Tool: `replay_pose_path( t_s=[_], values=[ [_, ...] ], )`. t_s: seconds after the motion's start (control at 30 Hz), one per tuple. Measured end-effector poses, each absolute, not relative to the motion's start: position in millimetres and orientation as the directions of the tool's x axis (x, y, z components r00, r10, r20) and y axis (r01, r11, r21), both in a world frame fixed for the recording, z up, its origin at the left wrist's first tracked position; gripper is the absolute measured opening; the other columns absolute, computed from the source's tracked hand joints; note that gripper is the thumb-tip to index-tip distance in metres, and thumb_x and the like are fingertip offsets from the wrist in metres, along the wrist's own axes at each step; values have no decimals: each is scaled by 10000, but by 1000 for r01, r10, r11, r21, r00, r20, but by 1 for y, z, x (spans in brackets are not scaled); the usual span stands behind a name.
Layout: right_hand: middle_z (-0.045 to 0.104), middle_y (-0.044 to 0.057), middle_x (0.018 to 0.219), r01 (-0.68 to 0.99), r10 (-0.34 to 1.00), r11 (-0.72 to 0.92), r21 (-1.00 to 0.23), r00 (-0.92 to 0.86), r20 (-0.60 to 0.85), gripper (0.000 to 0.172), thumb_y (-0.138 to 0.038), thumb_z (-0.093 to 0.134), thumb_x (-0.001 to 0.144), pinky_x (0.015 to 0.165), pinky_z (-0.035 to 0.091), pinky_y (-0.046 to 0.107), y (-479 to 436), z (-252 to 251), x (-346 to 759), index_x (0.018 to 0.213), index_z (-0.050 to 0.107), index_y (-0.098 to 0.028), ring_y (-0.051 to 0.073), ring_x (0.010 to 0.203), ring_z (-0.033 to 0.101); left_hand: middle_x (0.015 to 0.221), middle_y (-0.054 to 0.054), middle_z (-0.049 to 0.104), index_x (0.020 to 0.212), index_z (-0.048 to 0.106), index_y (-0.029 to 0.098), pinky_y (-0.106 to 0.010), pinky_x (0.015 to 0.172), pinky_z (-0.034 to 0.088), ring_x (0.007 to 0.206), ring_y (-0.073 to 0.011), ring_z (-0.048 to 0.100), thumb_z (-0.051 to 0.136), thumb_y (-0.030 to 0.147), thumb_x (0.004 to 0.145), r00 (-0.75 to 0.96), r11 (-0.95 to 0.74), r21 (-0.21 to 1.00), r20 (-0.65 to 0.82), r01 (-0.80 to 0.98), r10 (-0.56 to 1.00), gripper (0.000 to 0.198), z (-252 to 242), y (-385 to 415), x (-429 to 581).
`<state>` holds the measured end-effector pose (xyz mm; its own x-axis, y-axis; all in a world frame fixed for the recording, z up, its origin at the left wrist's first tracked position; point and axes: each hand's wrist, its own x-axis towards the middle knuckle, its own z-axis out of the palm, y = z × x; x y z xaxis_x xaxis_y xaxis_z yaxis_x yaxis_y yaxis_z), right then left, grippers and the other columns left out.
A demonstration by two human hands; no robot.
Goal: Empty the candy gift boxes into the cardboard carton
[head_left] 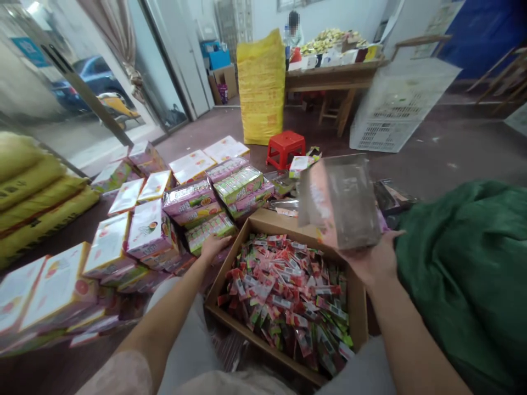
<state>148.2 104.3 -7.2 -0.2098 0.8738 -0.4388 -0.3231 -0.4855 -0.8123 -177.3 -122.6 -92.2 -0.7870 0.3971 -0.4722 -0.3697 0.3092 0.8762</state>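
Observation:
My right hand (pixel 376 260) grips the lower edge of a box with a clear window (pixel 346 200), its side pink and white. That box is tilted up over the far right edge of an open cardboard carton (pixel 360 307) and is smeared by motion. Heaped inside the carton are many small red, pink and green sachets (pixel 284 291). My left hand (pixel 214 248) is at the carton's left side, fingers stretched out beside a green box of packed sachets (pixel 209 230); whether it touches that box I cannot tell.
Stacked printed boxes (pixel 150 230) cover the floor at left, near yellow sacks (pixel 37 192). A green cloth bundle (pixel 465 274) lies at right. Ahead are a red stool (pixel 286 147), a tall yellow sack (pixel 261 90), white crates (pixel 395 109) and a person (pixel 294 33) behind a loaded table (pixel 321 79).

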Motion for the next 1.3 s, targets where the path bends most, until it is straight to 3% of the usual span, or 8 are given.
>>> replay_pose_path(
  t_s=[0.13,0.33,0.53,0.63,0.83,1.03,1.17,1.3],
  values=[
    [404,132,1536,-147,814,-580,-801,-157,-560,676,-759,309,887,960,522,570,102,-31,158,1452,371,-395,289,1302,536,1448,-287,443,1061,575,152,-502,1103,345,1487,-466,137,917,411,469,-899,721,692,-292,38,328,731,-100,-130,-230],
    [691,139,1189,-63,724,-678,-733,-232,-650,465,-488,329,998,854,564,341,79,-57,144,1325,513,-213,201,1022,689,1422,-328,435,1367,514,96,-597,1120,253,1385,-517,313,863,635,429,-807,883,303,-375,359,457,1136,-124,-120,-284],
    [754,80,959,7,769,-621,-784,-191,-610,327,-434,448,973,661,531,204,83,-60,125,1110,627,-197,142,835,705,1600,-291,157,1541,334,250,-683,1084,224,1464,-549,82,912,410,401,-743,850,75,-449,522,496,1288,-150,-118,-297],
    [760,91,951,81,794,-560,-825,-233,-562,452,-592,591,859,696,545,232,80,-72,124,1050,664,-189,165,827,706,1571,-281,248,1546,332,286,-673,1080,227,1440,-536,198,859,304,493,-731,824,20,-449,567,514,1177,-149,-121,-297],
    [755,121,900,206,841,-388,-898,-320,-436,733,-849,653,597,742,568,329,75,-93,126,873,710,-173,223,800,701,1300,-223,606,1437,538,213,-532,1027,373,1278,-468,482,749,527,658,-732,847,165,-437,505,522,865,-121,-140,-297],
    [754,113,964,359,895,129,-924,-444,-47,546,-672,461,891,861,538,416,41,-87,112,968,708,-191,256,892,690,923,-108,756,1411,554,112,-334,696,506,742,-250,673,713,590,693,-681,712,686,-450,151,578,877,-58,-163,-257],
    [702,116,1174,48,490,752,-657,-707,509,315,-356,455,1000,993,482,382,-6,-66,97,1182,635,-172,222,1123,624,732,-38,727,1328,637,116,-294,578,451,583,-195,603,824,480,597,-542,594,800,-466,79,699,838,-27,-151,-186],
    [651,138,1236,-68,96,948,-310,-870,484,281,-305,529,970,985,436,414,-36,-54,96,1196,602,-155,253,1181,557,654,35,672,1235,707,144,-257,587,421,614,-174,586,776,390,618,-347,589,761,-493,273,798,667,-29,-130,-117]
  ],
)
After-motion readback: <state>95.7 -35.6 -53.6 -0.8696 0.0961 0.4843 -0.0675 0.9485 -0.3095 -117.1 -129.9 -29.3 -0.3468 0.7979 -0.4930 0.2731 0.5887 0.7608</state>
